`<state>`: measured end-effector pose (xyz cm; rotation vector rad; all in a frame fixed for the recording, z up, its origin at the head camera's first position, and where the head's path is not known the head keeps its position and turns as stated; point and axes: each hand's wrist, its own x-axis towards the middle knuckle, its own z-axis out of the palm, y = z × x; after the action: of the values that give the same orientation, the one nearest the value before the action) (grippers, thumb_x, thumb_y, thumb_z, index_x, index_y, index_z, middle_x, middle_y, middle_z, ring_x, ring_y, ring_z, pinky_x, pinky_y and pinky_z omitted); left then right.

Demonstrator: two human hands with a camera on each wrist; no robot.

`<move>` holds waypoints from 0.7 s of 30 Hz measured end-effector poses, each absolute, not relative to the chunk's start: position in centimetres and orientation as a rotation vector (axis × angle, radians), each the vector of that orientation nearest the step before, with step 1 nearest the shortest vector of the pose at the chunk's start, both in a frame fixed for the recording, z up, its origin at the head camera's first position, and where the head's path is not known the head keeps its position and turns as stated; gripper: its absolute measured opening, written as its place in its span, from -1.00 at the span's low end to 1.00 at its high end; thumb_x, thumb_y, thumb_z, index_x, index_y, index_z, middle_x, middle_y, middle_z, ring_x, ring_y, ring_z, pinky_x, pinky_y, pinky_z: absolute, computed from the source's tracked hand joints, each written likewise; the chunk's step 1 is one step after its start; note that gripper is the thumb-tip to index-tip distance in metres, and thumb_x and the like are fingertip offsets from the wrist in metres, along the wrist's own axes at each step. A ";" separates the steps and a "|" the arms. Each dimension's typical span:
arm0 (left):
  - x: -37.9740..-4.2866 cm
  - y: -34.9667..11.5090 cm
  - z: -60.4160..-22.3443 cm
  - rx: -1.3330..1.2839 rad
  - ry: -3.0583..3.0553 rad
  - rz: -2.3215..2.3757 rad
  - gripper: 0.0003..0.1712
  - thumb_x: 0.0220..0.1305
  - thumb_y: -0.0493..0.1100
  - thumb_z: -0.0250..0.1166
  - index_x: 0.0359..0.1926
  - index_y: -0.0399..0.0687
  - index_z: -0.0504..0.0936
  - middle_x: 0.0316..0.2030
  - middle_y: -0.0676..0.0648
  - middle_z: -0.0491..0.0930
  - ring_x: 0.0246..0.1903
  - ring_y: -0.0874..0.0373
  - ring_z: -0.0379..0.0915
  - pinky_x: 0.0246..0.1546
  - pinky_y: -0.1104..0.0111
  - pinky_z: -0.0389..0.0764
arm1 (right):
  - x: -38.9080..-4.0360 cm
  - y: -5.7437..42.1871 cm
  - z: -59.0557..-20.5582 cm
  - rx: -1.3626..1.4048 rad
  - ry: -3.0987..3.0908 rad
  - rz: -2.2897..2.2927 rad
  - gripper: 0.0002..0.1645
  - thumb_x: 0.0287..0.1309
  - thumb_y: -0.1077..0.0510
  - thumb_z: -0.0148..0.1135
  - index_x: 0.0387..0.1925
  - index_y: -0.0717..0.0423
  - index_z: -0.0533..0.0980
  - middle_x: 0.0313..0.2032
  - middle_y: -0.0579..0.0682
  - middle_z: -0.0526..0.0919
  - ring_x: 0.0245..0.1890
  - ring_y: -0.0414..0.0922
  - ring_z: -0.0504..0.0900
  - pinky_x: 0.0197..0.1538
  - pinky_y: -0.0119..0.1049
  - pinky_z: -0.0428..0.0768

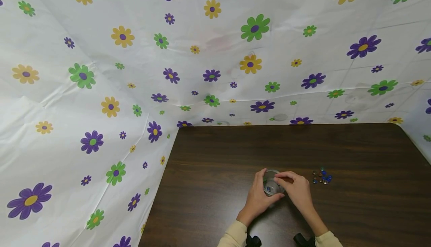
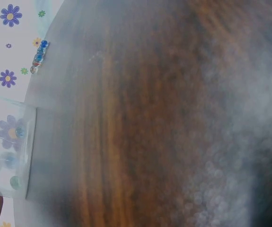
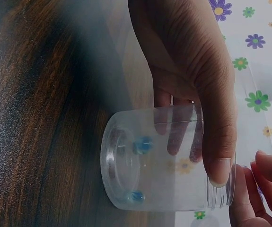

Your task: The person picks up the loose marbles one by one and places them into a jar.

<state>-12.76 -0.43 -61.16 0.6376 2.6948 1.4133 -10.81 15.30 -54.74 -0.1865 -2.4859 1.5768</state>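
Note:
My left hand (image 1: 257, 199) grips a clear plastic jar (image 1: 271, 183) on the table, thumb on the near side and fingers around the far side. In the right wrist view, the jar appears sideways, with blue glass marbles (image 3: 143, 145) near its base and the left thumb by its threaded rim. The left wrist view shows several marbles (image 2: 8, 160) through the jar wall. Over the jar's mouth, my right hand (image 1: 297, 189) has its thumb and forefinger tips close together. I cannot tell whether a marble is between them.
Right of the hands lies a small cluster of blue and clear marbles (image 1: 323, 177) on the dark wooden table (image 1: 377, 202). A white flowered sheet (image 1: 202, 52) hangs behind the table and along its left side. Black wrist mounts (image 1: 253, 240) show at the cuffs.

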 end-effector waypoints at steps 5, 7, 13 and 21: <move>-12.7 -0.4 -61.2 0.635 2.692 1.420 0.08 0.22 0.12 0.53 0.56 -0.12 0.14 0.42 -0.05 0.31 0.31 -0.03 0.40 0.21 0.12 0.51 | -10.8 15.3 -54.8 -0.183 -2.474 1.591 -0.83 0.23 0.18 0.49 -0.20 0.20 0.76 -0.20 0.09 0.79 -0.29 -0.43 0.67 -0.21 -0.56 0.55; -12.7 -0.5 -61.2 0.633 2.689 1.420 0.08 0.23 0.13 0.53 0.56 -0.11 0.13 0.42 -0.05 0.31 0.32 -0.03 0.40 0.21 0.12 0.51 | -10.7 15.3 -54.8 -0.176 -2.470 1.592 -0.83 0.23 0.18 0.49 -0.20 0.20 0.76 -0.20 0.09 0.79 -0.29 -0.43 0.67 -0.22 -0.57 0.54; -12.7 -0.5 -61.2 0.638 2.689 1.419 0.08 0.23 0.13 0.52 0.56 -0.13 0.13 0.42 -0.05 0.30 0.32 -0.04 0.39 0.21 0.12 0.51 | -10.8 15.2 -54.9 -0.180 -2.466 1.598 -0.85 0.22 0.19 0.49 -0.21 0.19 0.76 -0.20 0.08 0.80 -0.29 -0.43 0.67 -0.22 -0.56 0.55; -12.8 -0.5 -61.3 0.646 2.699 1.421 0.08 0.23 0.15 0.52 0.56 -0.12 0.14 0.41 -0.05 0.32 0.32 -0.04 0.40 0.22 0.13 0.51 | -10.8 15.3 -55.0 -0.192 -2.465 1.605 -0.85 0.23 0.19 0.48 -0.20 0.19 0.76 -0.22 0.07 0.80 -0.30 -0.43 0.67 -0.23 -0.55 0.55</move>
<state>-12.77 -0.51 -61.33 0.6455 2.6986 1.4214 -10.83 15.26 -55.05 -0.1919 -2.4645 1.6053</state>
